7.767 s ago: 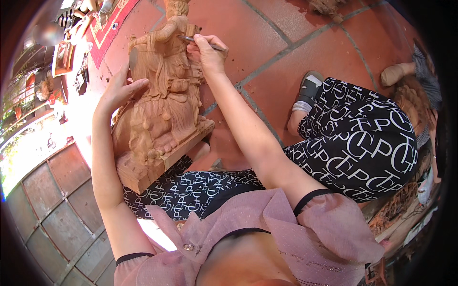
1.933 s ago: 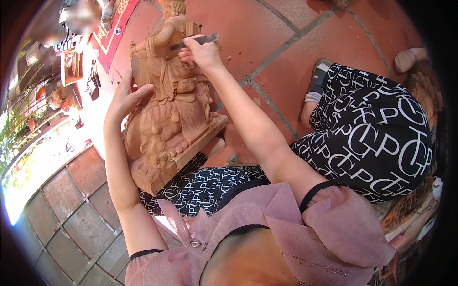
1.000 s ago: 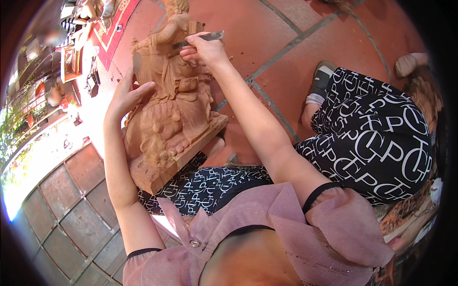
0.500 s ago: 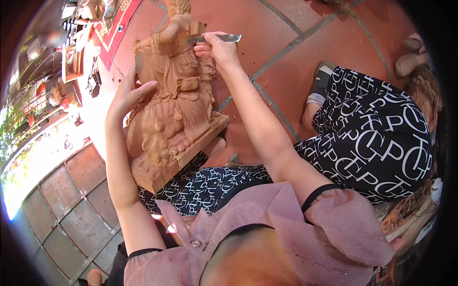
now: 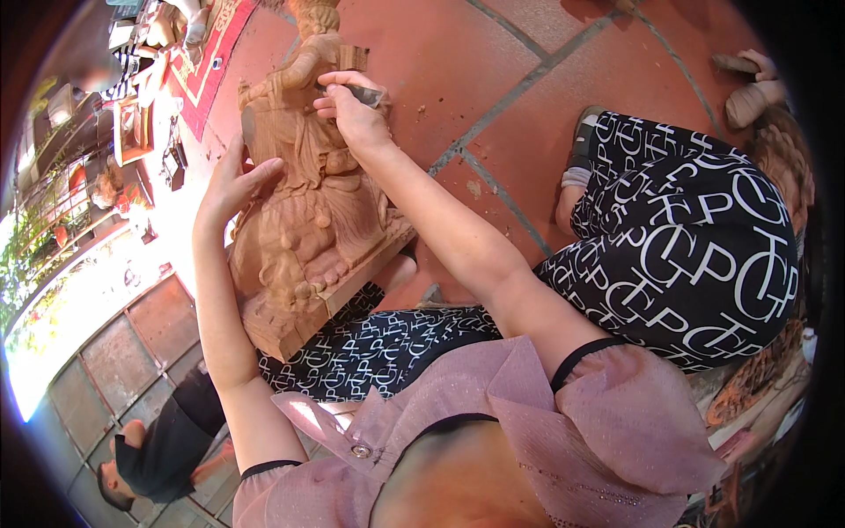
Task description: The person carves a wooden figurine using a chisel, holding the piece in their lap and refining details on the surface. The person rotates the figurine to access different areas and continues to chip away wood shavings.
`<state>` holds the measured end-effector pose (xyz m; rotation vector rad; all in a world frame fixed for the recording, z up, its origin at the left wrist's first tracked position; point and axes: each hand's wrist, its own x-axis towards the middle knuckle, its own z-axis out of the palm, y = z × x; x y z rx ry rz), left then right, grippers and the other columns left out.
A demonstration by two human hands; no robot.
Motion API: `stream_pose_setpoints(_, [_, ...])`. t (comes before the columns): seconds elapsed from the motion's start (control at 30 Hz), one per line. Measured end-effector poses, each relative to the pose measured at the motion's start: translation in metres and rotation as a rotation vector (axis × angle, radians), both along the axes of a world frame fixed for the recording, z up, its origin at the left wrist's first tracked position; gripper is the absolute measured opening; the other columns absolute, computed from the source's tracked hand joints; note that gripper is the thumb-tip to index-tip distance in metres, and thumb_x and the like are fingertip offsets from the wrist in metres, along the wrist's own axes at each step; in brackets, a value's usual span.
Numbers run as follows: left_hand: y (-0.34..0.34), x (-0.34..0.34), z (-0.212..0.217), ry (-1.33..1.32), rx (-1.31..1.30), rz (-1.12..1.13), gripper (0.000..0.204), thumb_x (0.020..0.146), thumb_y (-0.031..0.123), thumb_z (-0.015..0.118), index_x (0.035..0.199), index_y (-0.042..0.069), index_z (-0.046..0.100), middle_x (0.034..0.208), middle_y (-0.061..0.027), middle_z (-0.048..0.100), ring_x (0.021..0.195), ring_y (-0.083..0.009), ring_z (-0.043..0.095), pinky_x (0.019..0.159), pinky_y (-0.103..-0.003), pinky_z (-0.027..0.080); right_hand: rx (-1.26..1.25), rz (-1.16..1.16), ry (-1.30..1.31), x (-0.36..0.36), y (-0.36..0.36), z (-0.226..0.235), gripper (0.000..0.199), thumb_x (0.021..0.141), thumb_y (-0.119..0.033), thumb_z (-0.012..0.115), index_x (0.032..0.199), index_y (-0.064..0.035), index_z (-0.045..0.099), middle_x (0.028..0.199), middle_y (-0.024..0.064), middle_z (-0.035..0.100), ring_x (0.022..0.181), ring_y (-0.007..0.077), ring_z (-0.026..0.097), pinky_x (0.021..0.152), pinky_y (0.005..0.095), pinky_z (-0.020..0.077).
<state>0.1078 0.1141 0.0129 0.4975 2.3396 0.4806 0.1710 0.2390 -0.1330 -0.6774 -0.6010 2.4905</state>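
Wooden statue [image 5: 308,202] with top cut off, left hand [image 5: 231,180] flat against it, right hand [image 5: 352,110] grip clamped on half-hidden chisel [image 5: 365,93]

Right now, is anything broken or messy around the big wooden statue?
Nothing looks broken. The wooden statue leans tilted on the lap, steadied by the left hand. Small chips dot the floor tiles beside it.

Tan wooden statue [image 5: 308,211], terracotta floor tiles [image 5: 493,79]
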Motion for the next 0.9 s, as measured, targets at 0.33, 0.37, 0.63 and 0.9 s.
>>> stream_pose_setpoints(0.33, [-0.009, -0.006, -0.009, 0.065, 0.071, -0.019, 0.058, 0.083, 0.015, 0.069, 0.131, 0.002, 0.039, 0.104, -0.0132, 0.061, 0.081, -0.0173, 0.065, 0.064, -0.029, 0.051, -0.096, -0.072, 0.087, 0.011, -0.001, -0.016, 0.014, 0.087, -0.004, 0.051, 0.095, -0.0006, 0.062, 0.078, 0.0077, 0.064, 0.066, 0.0134, 0.063, 0.059, 0.0252, 0.0527])
stream_pose_setpoints(0.37, [-0.008, -0.004, -0.007, 0.072, 0.061, -0.016, 0.059, 0.083, 0.015, 0.069, 0.132, 0.002, 0.038, 0.104, -0.0129, 0.061, 0.080, -0.0173, 0.064, 0.064, -0.029, 0.051, -0.080, -0.064, 0.061, 0.010, -0.002, -0.017, 0.013, 0.087, -0.005, 0.052, 0.094, -0.0009, 0.062, 0.078, 0.0080, 0.064, 0.067, 0.0126, 0.063, 0.059, 0.0248, 0.0522])
stream_pose_setpoints(0.63, [-0.006, -0.003, -0.006, 0.071, 0.053, -0.023, 0.058, 0.083, 0.017, 0.069, 0.130, 0.001, 0.040, 0.103, -0.0126, 0.061, 0.078, -0.0171, 0.064, 0.065, -0.029, 0.051, 0.035, -0.017, 0.049, 0.009, -0.007, -0.009, 0.014, 0.090, -0.006, 0.052, 0.099, 0.0004, 0.061, 0.090, 0.0089, 0.063, 0.075, 0.0141, 0.064, 0.064, 0.0245, 0.0538])
stream_pose_setpoints(0.9, [-0.003, -0.004, -0.003, 0.129, 0.004, -0.102, 0.058, 0.083, 0.019, 0.070, 0.128, 0.000, 0.040, 0.100, -0.0122, 0.061, 0.080, -0.0162, 0.063, 0.066, -0.030, 0.051, -0.007, -0.074, 0.097, 0.013, 0.016, -0.014, 0.014, 0.090, -0.005, 0.051, 0.097, 0.0012, 0.060, 0.088, 0.0097, 0.063, 0.073, 0.0147, 0.064, 0.062, 0.0268, 0.0546])
